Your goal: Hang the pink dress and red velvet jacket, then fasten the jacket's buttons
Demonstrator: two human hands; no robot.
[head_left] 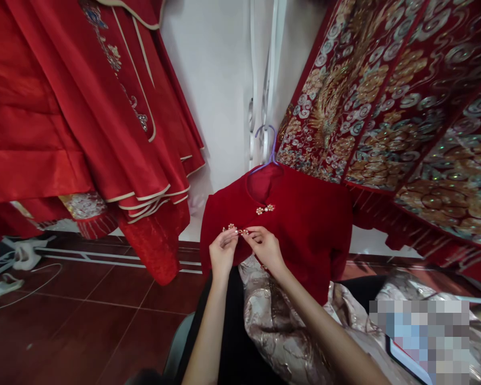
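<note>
A dark red jacket (304, 214) hangs on a purple wire hanger (272, 152) in front of me. At its collar a gold flower-shaped frog button (265, 209) is fastened. Lower on the left, a second gold frog button (241, 231) lies between my fingertips. My left hand (223, 248) pinches its left part, with some beads showing above the fingers. My right hand (268, 247) pinches the right part, close against the left fingertips. Another small gold fastener (263, 267) shows just below my right hand. The exact join of the button halves is partly hidden by my fingers.
Red garments with gold piping (116, 107) hang at the left. A heavily embroidered red garment (385, 107) hangs at the right. Silvery brocade fabric (272, 331) lies over my lap. A phone (409, 353), partly blurred out, rests on it. White cables (8, 305) lie on the tiled floor.
</note>
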